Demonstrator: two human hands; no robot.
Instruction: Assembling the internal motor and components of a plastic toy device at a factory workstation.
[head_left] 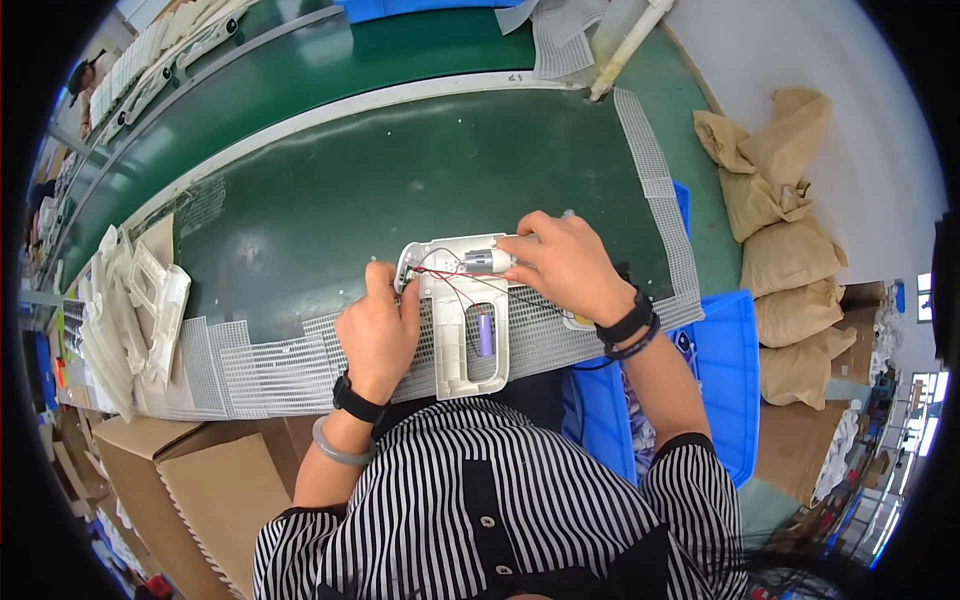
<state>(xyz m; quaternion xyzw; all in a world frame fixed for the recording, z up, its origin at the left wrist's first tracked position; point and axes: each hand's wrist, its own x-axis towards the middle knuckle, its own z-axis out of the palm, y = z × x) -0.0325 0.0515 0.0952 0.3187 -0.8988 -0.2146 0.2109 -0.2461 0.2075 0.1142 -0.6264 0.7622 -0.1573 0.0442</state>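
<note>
A white plastic housing half (pixel 452 345) with a looped handle lies open side up at the table's near edge, handle toward me. In its upper part sits a silver motor (pixel 480 262) with a white end. Red and black wires (pixel 455 275) run from the motor area to the housing's left end. A purple cylindrical battery (pixel 486 335) is in the handle area. My left hand (pixel 375 335) is closed, thumb and index finger at the housing's left end. My right hand (pixel 565 262) pinches the motor's white end; its fingertips partly cover that end.
White plastic housing parts (pixel 135 305) are piled at the table's left. Grid-patterned matting (pixel 270 365) edges the green table (pixel 300 200). Cardboard boxes (pixel 220 500) stand below left, a blue bin (pixel 725 390) below right. Brown sacks (pixel 790 260) are stacked on the floor at right.
</note>
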